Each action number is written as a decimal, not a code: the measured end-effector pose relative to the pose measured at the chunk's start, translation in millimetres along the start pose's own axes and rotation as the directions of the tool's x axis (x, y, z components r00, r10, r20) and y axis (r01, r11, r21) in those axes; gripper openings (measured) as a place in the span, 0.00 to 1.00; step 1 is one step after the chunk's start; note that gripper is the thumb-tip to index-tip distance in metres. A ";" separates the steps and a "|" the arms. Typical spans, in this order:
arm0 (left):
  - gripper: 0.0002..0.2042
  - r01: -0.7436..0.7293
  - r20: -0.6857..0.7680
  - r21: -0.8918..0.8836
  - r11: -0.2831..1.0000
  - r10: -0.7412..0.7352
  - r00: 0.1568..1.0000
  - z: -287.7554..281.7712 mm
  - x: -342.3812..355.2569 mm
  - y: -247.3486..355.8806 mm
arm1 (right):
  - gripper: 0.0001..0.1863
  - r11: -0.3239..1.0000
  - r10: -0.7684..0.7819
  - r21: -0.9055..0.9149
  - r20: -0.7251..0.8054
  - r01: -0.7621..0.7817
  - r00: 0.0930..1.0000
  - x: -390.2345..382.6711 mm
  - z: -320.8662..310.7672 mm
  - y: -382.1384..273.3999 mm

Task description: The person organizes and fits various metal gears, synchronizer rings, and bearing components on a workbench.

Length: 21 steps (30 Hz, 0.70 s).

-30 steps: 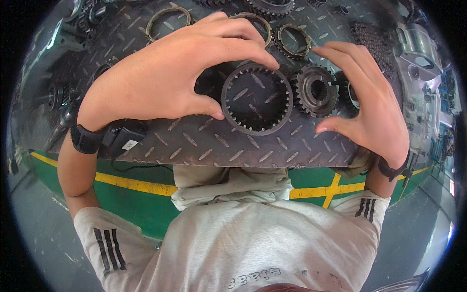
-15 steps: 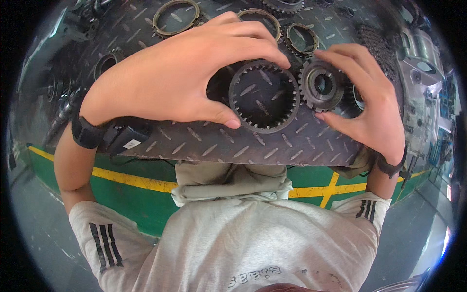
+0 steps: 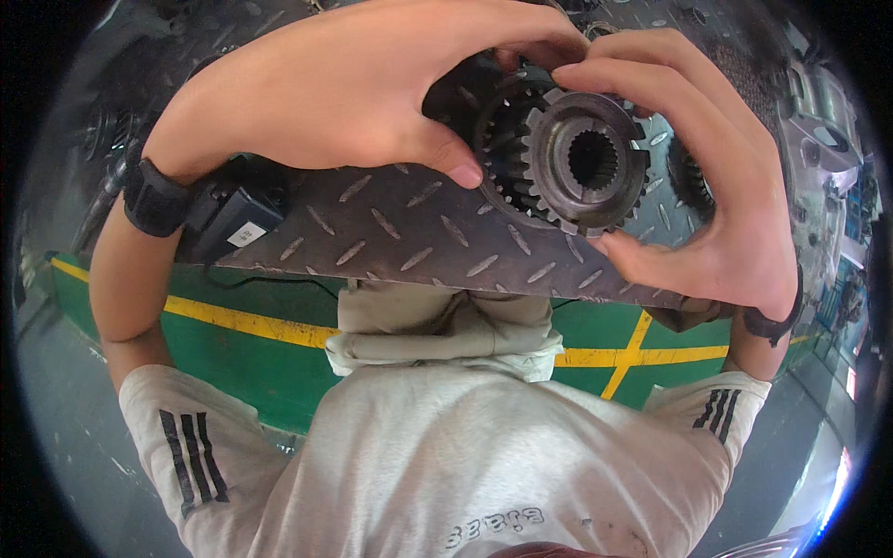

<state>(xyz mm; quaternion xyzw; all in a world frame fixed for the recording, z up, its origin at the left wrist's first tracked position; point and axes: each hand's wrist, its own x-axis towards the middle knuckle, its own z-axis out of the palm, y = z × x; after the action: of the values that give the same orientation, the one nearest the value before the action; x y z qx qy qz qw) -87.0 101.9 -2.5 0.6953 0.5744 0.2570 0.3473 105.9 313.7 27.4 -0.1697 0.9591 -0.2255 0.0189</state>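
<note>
My right hand (image 3: pixel 721 177) grips a toothed steel hub (image 3: pixel 555 149) with a splined centre hole, its thumb at the lower edge and its fingers at the upper edge. The hub is raised in front of an internally toothed steel ring (image 3: pixel 497 191) and hides much of it. Curled around that ring is my left hand (image 3: pixel 372 88), its thumb at the ring's left edge and its fingers reaching over the far side. The left fingertips are partly hidden near the right fingers. Whether the hub touches the ring cannot be made out.
Both hands work over a dark diamond-plate bench top (image 3: pixel 381 228). Another gear (image 3: pixel 690 177) stands beyond the hub, inside the right hand's curve. A black box with a cable (image 3: pixel 237 219) lies by my left wrist. A cast metal housing (image 3: pixel 823 139) stands at the right.
The right hand has lifted the hub and brought it left, over the toothed ring. My left hand has shifted slightly and stays around the ring. The view has moved, leaving the far rings mostly hidden.
</note>
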 end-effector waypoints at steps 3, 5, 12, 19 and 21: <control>0.40 0.009 0.010 0.006 1.000 -0.009 1.000 -0.8 -2.1 -3.7 | 0.41 0.998 -0.054 0.019 -0.018 0.054 0.998 4.0 2.6 3.7; 0.39 -0.025 -0.011 0.013 1.000 0.025 1.000 -1.9 -3.8 -6.5 | 0.41 0.996 -0.082 0.029 -0.033 0.083 0.996 7.8 4.0 4.0; 0.46 0.064 -0.005 -0.045 0.997 -0.064 0.998 -2.2 -0.6 23.6 | 0.39 0.988 -0.125 0.083 -0.101 0.133 0.987 11.1 10.4 14.4; 0.52 -0.032 -0.037 0.052 0.998 0.034 0.999 1.9 -10.5 3.2 | 0.39 0.976 -0.079 0.186 -0.184 0.114 0.980 5.1 31.1 18.8; 0.52 0.065 -0.042 0.005 0.998 -0.065 0.997 1.4 -6.4 16.5 | 0.39 0.983 -0.097 0.144 -0.110 0.112 0.989 12.3 13.3 10.5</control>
<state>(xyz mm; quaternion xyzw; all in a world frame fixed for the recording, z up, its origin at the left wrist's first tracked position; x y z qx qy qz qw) -77.0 93.8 9.7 0.6718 0.6046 0.2582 0.3413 92.5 312.8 11.4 -0.2062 0.9290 -0.3058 -0.0296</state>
